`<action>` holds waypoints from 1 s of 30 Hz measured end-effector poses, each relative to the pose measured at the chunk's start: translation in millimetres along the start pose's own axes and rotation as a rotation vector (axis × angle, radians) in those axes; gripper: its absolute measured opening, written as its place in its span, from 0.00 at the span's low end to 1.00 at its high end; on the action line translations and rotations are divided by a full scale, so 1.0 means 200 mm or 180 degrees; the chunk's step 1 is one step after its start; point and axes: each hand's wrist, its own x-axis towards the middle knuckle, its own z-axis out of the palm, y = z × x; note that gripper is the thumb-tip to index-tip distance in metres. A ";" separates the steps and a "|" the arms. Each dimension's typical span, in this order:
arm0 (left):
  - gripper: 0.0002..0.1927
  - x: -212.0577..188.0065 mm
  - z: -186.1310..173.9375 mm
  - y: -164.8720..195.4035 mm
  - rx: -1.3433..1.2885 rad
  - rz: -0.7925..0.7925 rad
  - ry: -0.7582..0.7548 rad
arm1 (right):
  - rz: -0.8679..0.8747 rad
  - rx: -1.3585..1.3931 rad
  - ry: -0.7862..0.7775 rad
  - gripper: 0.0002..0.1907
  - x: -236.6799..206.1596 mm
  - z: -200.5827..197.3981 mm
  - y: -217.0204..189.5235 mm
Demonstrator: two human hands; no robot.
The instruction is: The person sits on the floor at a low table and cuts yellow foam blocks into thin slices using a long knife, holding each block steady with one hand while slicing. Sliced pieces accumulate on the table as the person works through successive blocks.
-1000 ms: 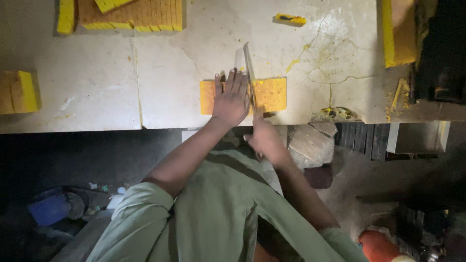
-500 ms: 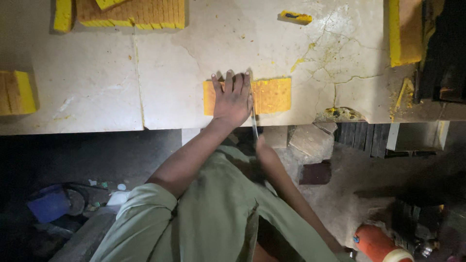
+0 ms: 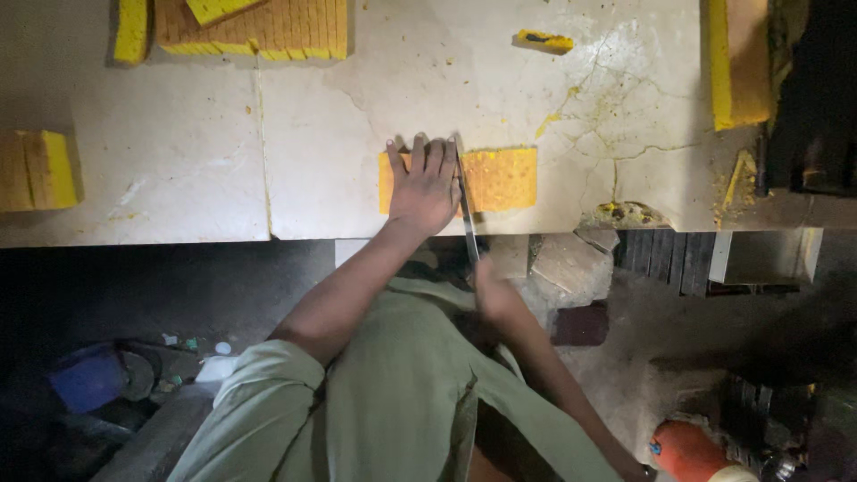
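- Two hands working: our left hand (image 3: 425, 185) lies flat, fingers spread, on the yellow rectangular sponge slab (image 3: 500, 178) at the near edge of the pale stone table (image 3: 339, 125).
- Right hand (image 3: 494, 295) closed around the long thin knife (image 3: 466, 210), blade cutting across the slab just beside the left fingers.

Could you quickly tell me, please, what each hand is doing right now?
Left hand: open, pressed flat on the flat yellow sponge slab.
Right hand: closed around the handle of the long thin knife blade.

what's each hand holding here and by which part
The right hand grips a long knife at its handle end, below the table edge. The left hand holds nothing; it presses flat on the left part of the yellow block.
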 end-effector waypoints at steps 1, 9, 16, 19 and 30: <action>0.38 0.00 0.00 0.00 0.0000 -0.0006 0.0020 | 0.0049 0.0056 -0.0123 0.40 -0.04 0.07 0.07; 0.36 -0.01 0.08 -0.03 -0.0041 0.0070 0.0255 | 0.0428 0.0250 0.0314 0.43 0.32 0.16 0.14; 0.36 -0.05 0.02 -0.06 -0.0078 0.0104 0.0307 | -0.0360 0.0051 0.0880 0.42 0.41 -0.16 -0.16; 0.36 -0.05 -0.02 -0.05 0.0092 -0.0040 0.0021 | -0.0005 -0.0128 0.0319 0.51 0.22 0.01 -0.02; 0.36 -0.03 0.07 -0.07 -0.0041 0.0015 0.0249 | -0.0068 -0.0260 0.0622 0.44 0.37 0.14 0.08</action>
